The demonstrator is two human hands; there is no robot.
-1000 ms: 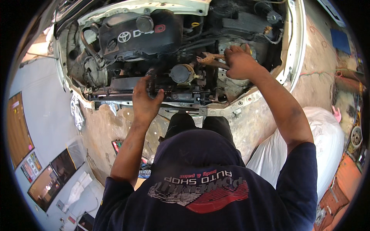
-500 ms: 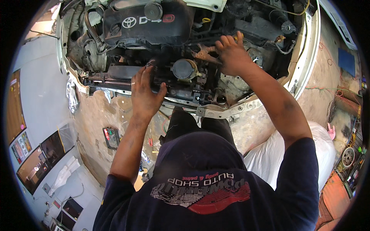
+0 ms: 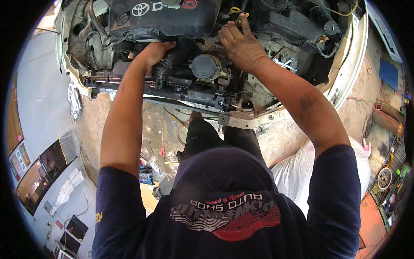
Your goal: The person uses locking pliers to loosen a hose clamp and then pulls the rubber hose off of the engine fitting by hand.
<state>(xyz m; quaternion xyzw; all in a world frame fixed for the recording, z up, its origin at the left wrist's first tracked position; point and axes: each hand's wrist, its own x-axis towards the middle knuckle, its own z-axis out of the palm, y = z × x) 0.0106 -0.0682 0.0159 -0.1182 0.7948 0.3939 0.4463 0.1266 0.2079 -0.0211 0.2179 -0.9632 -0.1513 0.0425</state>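
Observation:
My left hand reaches down into the engine bay behind the radiator. Its thumb lies out against a thick black hose, while the other fingers are hidden below. A black hose end stands just beside the wrist. My right hand is at the middle of the bay, its index finger stretched forward near a yellow pull ring. The remaining fingers curl over a rusty metal part, whose far side the hand covers. Between the hands sits a round dark cap.
A black engine cover spans the far side. Bright metal tools rest right of my right hand. The car's pale front frame runs before my legs. Red-handled pliers lie on the floor; a white cover drapes something at right.
My left hand has gone from above the radiator deeper into the bay, its fingers dropping from sight. The right hand has shifted left and forward, and the rusty part shows less. The view has tilted slightly.

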